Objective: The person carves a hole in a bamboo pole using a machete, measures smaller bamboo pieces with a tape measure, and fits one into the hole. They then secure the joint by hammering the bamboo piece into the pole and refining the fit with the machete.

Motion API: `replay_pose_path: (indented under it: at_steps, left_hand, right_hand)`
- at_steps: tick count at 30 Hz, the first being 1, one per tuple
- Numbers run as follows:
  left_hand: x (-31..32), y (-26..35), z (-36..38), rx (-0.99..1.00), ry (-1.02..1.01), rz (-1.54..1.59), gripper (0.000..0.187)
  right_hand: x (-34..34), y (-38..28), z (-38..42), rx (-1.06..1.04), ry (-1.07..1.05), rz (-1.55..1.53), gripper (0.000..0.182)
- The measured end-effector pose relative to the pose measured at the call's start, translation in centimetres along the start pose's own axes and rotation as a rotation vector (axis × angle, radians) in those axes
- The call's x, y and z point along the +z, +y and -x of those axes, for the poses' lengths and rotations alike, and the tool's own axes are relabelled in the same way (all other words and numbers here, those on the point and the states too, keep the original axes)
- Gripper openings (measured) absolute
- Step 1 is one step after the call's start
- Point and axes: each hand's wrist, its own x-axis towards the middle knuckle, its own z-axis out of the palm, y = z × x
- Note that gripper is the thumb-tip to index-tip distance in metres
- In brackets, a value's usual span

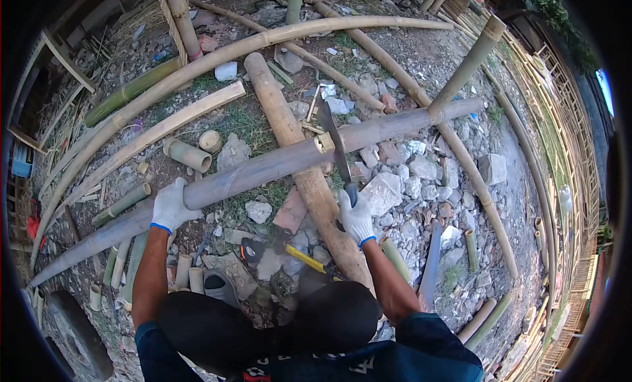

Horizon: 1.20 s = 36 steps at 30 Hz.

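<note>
A long, thick grey-brown bamboo pole (257, 170) lies slantwise in front of me, across a log (283, 122). My left hand (173, 206), in a white glove with a blue cuff, is wrapped over the pole on its left part. In my gloved right hand (356, 217) is the dark handle of a machete (336, 139). The long blade points away from me and crosses the pole right beside a pale, fresh notch in its upper side. A short upright bamboo piece (467, 66) stands at the pole's right end.
Broken stones and rubble (421, 184) cover the ground. Short bamboo pieces (187, 154) lie left of the log. A yellow tool (306, 258) and an orange-black tape measure (251, 250) lie near my knees. A tyre (79, 332) is at lower left; a curved pole (263, 38) spans the far side.
</note>
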Motion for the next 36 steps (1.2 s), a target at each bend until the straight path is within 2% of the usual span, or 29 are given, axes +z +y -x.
replay_pose_path:
  at_steps: [1, 2, 3, 4, 6, 8, 10, 11, 13, 14, 17, 20, 24, 25, 26, 28, 30, 32, 34, 35, 36]
  left_hand:
    - [-0.4, -0.1, -0.5, -0.006, 0.032, -0.007, 0.079]
    - [-0.5, -0.1, -1.0, -0.017, 0.064, -0.012, 0.079]
    - [-0.1, -0.2, 0.2, -0.003, 0.023, -0.034, 0.079]
    - [-0.1, -0.2, -0.1, 0.013, 0.012, -0.037, 0.079]
    - [0.0, -0.4, -0.1, 0.013, 0.011, -0.017, 0.079]
    - [-0.4, 0.0, -0.1, -0.025, -0.026, -0.012, 0.079]
    - [-0.4, 0.0, 0.0, -0.011, -0.014, -0.016, 0.078]
    - [-0.2, 0.0, 0.4, -0.011, -0.019, -0.021, 0.078]
    - [-0.1, 0.1, 0.2, -0.008, 0.005, -0.029, 0.078]
    - [-0.2, 0.0, -0.2, -0.008, 0.035, -0.035, 0.078]
    - [0.7, -0.9, 0.1, -0.015, 0.027, -0.068, 0.078]
    - [-0.2, -0.3, 0.2, -0.020, 0.003, -0.008, 0.077]
    - [0.0, -1.1, 0.0, -0.001, 0.002, -0.047, 0.079]
    - [0.0, -1.0, 0.0, -0.002, -0.001, -0.044, 0.079]
    - [-0.1, -0.8, -0.2, -0.001, -0.001, -0.036, 0.079]
    - [-0.3, -0.5, -0.2, -0.010, -0.010, -0.019, 0.079]
    - [-0.4, -0.4, -0.3, -0.017, -0.018, -0.004, 0.078]
    - [-0.2, -0.6, -0.3, -0.025, -0.026, 0.010, 0.077]
    - [-0.4, -0.4, -0.4, -0.019, -0.024, -0.003, 0.076]
    - [-0.4, -0.5, -0.5, -0.019, -0.023, -0.009, 0.076]
    - [-0.3, -0.7, -0.2, -0.018, -0.020, -0.015, 0.076]
  right_hand:
    - [-2.8, -3.3, 0.4, 0.073, 0.035, -0.053, 0.039]
    - [-5.5, -5.3, 0.6, 0.046, 0.047, -0.202, 0.033]
    - [-8.2, -7.5, 0.6, 0.018, 0.055, -0.351, 0.032]
    - [-11.7, -10.5, -0.6, 0.077, 0.039, -0.557, 0.035]
    - [-16.2, -16.9, -0.3, -0.101, 0.268, -1.066, 0.040]
    - [-17.9, -18.2, -1.6, -0.498, 0.515, -1.255, 0.043]
    - [-12.9, -14.6, -2.6, -0.726, 0.482, -1.440, 0.047]
    - [-8.0, -10.7, -1.6, -0.359, 0.491, -1.204, 0.046]
    - [-0.3, -2.6, -0.1, -0.108, 0.441, -0.070, 0.042]
    - [0.2, -2.2, -0.1, 0.094, 0.052, -0.162, 0.041]
    - [-3.3, -3.9, -0.1, 0.231, -0.187, -0.518, 0.045]
    - [-3.8, -4.6, -0.2, 0.279, -0.251, -0.685, 0.042]
    - [-5.5, -5.6, -1.3, 0.054, -0.076, 0.020, 0.045]
    - [-6.6, -6.3, -1.9, -0.176, 0.044, 0.148, 0.048]
    - [-7.2, -6.9, -2.0, -0.289, 0.127, 0.301, 0.043]
    - [-9.9, -13.4, 0.9, -0.501, 0.283, 0.612, 0.031]
    - [-10.4, -18.3, 2.8, -0.602, 0.367, 0.382, 0.033]
    - [-9.4, -19.2, 3.5, -0.697, 0.393, 0.164, 0.037]
    - [-7.2, -17.1, 3.3, -0.787, 0.370, -0.045, 0.041]
    - [-5.8, -14.7, 2.5, -0.915, 0.475, 0.128, 0.041]
    - [-3.0, -8.8, 1.3, -0.750, 0.481, 0.217, 0.037]
